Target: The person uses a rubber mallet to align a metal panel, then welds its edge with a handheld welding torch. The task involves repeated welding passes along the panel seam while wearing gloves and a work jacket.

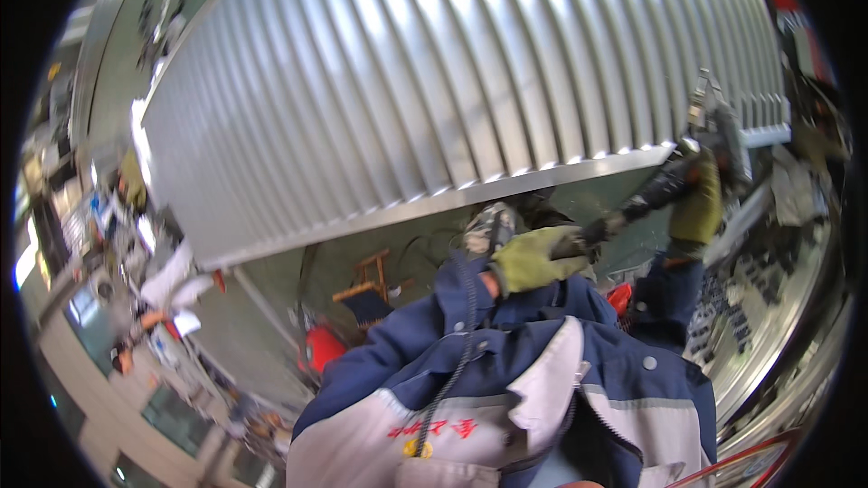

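Note:
A large sheet of ribbed silvery metal (389, 81) fills the upper middle, its flat front edge running from lower left up to the right. Below that edge, my left hand (541, 259), in a yellow-green work glove, is closed round the lower end of a long black tool (653, 194). My right hand (700, 203), gloved alike, is wrapped about the tool's upper part at the sheet's right front corner. The tool's far end is dark and blurred, so its exact kind is unclear. Beside it, a metal clamp (701, 99) sits at the sheet's edge.
Below the sheet's left part stand a small wooden stool (363, 296) and a red object (323, 348). At right, a tray (768, 370) holds many small dark parts. A person in light clothing (145, 316) is at far left, among cluttered equipment.

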`<state>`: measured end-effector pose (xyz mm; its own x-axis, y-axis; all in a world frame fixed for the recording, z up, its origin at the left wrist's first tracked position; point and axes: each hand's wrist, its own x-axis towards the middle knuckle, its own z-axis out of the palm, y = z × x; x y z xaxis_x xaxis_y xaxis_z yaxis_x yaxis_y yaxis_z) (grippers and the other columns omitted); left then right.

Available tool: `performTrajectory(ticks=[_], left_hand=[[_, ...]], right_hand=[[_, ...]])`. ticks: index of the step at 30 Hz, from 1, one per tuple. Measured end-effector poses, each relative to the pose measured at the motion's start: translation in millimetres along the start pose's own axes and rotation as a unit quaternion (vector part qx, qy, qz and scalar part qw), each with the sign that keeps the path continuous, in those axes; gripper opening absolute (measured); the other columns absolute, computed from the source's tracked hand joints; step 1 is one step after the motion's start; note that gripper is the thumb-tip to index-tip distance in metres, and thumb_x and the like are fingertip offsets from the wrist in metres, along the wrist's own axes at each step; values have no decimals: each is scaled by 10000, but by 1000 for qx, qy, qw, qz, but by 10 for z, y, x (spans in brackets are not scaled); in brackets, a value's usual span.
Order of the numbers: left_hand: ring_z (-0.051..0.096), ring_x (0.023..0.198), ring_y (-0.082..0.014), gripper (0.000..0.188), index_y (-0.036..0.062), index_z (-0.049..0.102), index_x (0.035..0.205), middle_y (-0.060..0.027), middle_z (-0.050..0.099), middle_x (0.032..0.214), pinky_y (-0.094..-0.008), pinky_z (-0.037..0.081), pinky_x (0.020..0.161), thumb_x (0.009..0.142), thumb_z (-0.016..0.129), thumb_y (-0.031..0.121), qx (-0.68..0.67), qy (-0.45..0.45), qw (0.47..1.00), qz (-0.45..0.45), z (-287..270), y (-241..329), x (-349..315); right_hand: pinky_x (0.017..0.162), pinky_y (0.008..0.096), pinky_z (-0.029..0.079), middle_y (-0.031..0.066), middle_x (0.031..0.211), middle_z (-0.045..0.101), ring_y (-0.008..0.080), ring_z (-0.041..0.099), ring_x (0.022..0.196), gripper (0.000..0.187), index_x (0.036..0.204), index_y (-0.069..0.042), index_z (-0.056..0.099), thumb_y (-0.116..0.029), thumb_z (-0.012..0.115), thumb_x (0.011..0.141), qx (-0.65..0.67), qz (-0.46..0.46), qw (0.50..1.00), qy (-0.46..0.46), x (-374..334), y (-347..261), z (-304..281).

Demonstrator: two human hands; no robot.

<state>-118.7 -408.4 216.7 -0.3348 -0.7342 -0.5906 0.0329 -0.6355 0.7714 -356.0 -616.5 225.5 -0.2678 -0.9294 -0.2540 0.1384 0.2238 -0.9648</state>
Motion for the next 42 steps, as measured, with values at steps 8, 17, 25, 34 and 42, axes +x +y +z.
performTrajectory(ticks=[8,17,25,34,42], left_hand=[[770,1150,-292,609,76,676,1497,-181,793,1245,-408,594,1042,1003,847,388,-8,26,999,39,-13,100,-38],[708,1092,-135,580,65,666,1457,-51,778,1206,-328,598,999,980,936,254,-161,-32,976,146,-254,-155,102],[699,1281,-209,565,86,633,1518,-60,742,1387,-382,582,1099,1024,884,194,-117,-61,931,340,-906,105,342],[666,1344,-223,548,87,606,1557,-75,714,1449,-385,569,1119,1061,805,211,97,2,900,426,-928,683,437],[638,1399,-236,538,88,582,1591,-88,690,1504,-388,558,1137,1094,736,226,219,77,852,470,-477,877,455]], right_hand=[[1011,388,634,144,1307,777,250,772,1149,362,1446,-93,694,-296,712,1146,16,75,991,-108,69,-447,282],[845,360,620,147,1305,751,237,753,1006,468,1505,-27,656,-336,676,1154,16,14,954,-298,-722,-826,1473],[888,322,589,81,1177,793,138,721,980,438,1400,-14,702,-197,826,1023,-207,-48,845,-490,-1133,-881,2057],[1019,344,643,108,1322,815,156,777,1090,762,1574,-11,624,-133,960,901,-137,32,803,-579,-1101,-1329,2303],[1022,389,619,137,1292,775,243,754,1134,574,1436,-35,687,-166,923,929,-334,-358,666,-563,-1041,-1775,1844]])
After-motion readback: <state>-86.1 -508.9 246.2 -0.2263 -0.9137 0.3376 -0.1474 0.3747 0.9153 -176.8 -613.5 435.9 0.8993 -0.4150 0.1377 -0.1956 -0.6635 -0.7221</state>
